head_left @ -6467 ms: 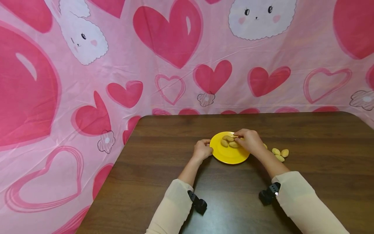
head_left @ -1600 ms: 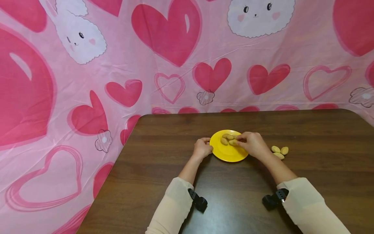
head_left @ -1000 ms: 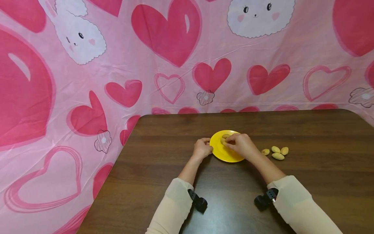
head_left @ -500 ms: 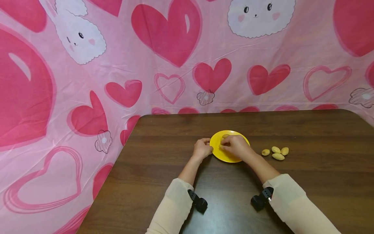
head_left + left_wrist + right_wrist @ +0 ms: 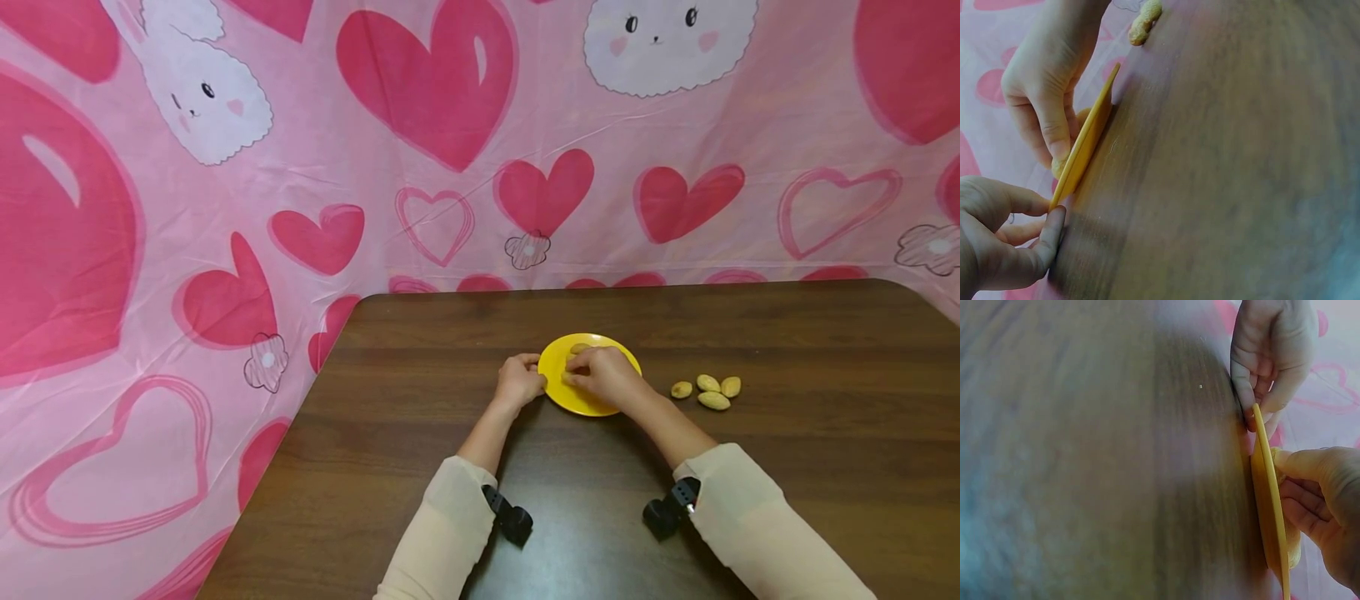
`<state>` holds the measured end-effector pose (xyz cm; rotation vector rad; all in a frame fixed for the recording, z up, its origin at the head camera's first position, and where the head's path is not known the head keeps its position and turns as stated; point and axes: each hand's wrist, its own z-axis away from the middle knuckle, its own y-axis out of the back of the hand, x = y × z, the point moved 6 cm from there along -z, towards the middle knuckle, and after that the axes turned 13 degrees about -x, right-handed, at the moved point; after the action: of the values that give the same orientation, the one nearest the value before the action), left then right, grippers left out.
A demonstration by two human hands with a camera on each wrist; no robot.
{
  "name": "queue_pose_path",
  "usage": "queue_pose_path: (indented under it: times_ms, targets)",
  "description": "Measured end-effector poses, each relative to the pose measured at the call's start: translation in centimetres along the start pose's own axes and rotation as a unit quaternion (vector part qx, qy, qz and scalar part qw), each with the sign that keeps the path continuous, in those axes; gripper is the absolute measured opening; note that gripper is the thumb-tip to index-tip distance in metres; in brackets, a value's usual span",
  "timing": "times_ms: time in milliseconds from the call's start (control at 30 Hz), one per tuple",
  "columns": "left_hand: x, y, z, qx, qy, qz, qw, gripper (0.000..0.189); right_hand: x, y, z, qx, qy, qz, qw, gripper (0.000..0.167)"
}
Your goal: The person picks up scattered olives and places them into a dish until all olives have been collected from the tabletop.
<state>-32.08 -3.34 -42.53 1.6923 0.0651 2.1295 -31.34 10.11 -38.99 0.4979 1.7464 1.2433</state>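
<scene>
A round yellow plate (image 5: 592,406) lies on the brown table. My left hand (image 5: 519,383) pinches its left rim, thumb near and fingers on the far side; the left wrist view shows the thumb (image 5: 1052,231) at the plate's edge. Over the middle of the plate, my right hand (image 5: 606,377) pinches a small yellow-tan oval piece (image 5: 1059,166) between thumb and fingertips, down at the plate's surface. Another such piece (image 5: 579,348) shows behind the fingers; the hand hides the others on the plate. In the right wrist view, a piece (image 5: 1294,550) shows beside the curled fingers.
Several more yellow-tan oval pieces (image 5: 714,402) lie on the table (image 5: 450,333) to the right of the plate, one of them (image 5: 681,390) set a little apart. A pink heart-print cloth (image 5: 465,217) hangs behind and to the left of the table. Each wrist bears a black camera.
My right hand has moved left from the plate's right side to over its middle, covering most pieces there, and has kept almost still since half a second ago. My left hand stays at the rim.
</scene>
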Motion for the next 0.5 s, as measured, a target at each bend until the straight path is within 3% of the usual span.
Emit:
queue_pose_path:
  times_ms: [500]
  targets:
    - [0.27, 0.01, 0.08, 0.001, -0.006, -0.004, 1.0000, 0.047, -0.26, 0.34, 0.37, -0.012, 0.002, 0.015, 0.9998, 0.020]
